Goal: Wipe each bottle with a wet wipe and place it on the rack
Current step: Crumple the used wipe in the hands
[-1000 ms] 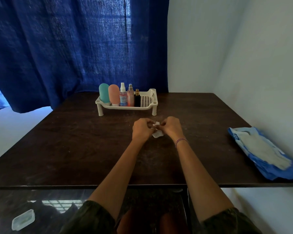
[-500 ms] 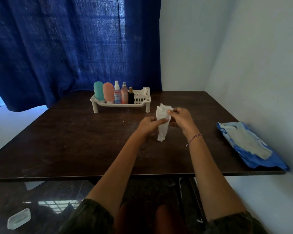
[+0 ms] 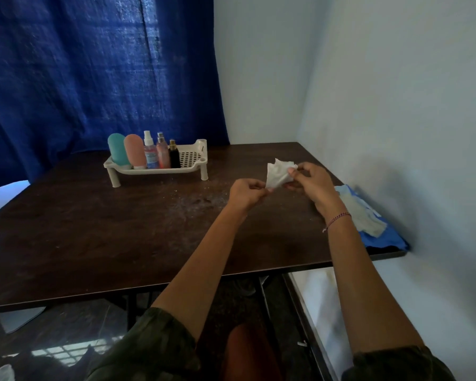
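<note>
A crumpled white wet wipe [image 3: 277,173] hangs above the dark table [image 3: 121,229], held between both hands. My left hand [image 3: 246,194] pinches its lower corner. My right hand [image 3: 309,181] pinches its upper right edge. A white perforated rack [image 3: 193,163] stands at the back of the table. In its left half stand several bottles upright: a teal one [image 3: 117,149], a pink one [image 3: 134,151], a clear spray bottle [image 3: 149,152], a pinkish spray bottle [image 3: 162,153] and a small black one [image 3: 174,156].
A blue pack of wet wipes [image 3: 368,218] lies open at the table's right edge, against the pale wall. A blue curtain [image 3: 94,72] hangs behind the table. White specks dot the tabletop in front of the rack.
Both hands have lifted the wipe off the table, drawn it out from a small wad and carried it to the right. The view has swung right.
</note>
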Action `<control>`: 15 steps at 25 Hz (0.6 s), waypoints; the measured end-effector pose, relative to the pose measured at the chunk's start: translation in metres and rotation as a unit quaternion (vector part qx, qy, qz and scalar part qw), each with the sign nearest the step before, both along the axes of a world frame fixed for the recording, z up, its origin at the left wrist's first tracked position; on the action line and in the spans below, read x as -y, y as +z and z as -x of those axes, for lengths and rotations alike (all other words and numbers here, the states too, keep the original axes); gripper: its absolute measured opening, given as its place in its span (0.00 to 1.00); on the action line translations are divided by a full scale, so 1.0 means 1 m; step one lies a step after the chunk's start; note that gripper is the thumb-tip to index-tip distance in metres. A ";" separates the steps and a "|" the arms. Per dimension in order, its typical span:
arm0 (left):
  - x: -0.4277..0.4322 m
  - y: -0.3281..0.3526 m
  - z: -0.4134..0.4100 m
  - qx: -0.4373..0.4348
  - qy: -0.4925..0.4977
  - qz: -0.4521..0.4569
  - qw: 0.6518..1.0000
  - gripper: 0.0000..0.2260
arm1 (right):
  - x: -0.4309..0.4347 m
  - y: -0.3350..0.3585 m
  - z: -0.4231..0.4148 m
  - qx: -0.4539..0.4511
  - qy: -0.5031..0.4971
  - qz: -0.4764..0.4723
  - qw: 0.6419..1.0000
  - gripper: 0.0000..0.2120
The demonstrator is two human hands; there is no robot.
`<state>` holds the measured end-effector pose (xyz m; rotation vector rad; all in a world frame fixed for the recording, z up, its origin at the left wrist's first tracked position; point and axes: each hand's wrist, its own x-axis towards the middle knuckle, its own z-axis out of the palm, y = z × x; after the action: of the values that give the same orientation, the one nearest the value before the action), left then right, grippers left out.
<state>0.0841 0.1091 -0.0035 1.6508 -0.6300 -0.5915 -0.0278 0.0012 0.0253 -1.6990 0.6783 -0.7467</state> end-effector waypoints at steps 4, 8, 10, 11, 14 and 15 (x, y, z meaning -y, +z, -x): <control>0.029 -0.008 0.014 0.077 -0.040 -0.003 0.996 0.12 | 0.024 -0.003 0.035 -0.054 0.012 0.115 0.992 0.06; 0.041 -0.029 0.029 0.241 -0.151 -0.083 0.955 0.15 | 0.044 -0.016 0.062 -0.202 0.035 0.199 0.958 0.10; 0.040 -0.035 0.036 0.312 -0.198 -0.119 0.922 0.17 | 0.050 -0.026 0.068 -0.256 0.043 0.215 0.941 0.11; 0.040 -0.036 0.038 0.335 -0.209 -0.121 0.911 0.16 | 0.052 -0.029 0.070 -0.269 0.040 0.223 0.936 0.11; 0.038 -0.037 0.043 0.295 -0.181 -0.098 0.933 0.12 | 0.054 -0.035 0.066 -0.253 0.017 0.221 0.942 0.11; 0.038 -0.035 0.045 0.244 -0.162 -0.085 0.952 0.11 | 0.055 -0.037 0.062 -0.249 0.006 0.225 0.942 0.11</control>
<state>0.0393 0.0709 -0.0383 1.8885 -1.2589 -0.4774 -0.0896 -0.0537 -0.0115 -2.3518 0.8862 -0.4790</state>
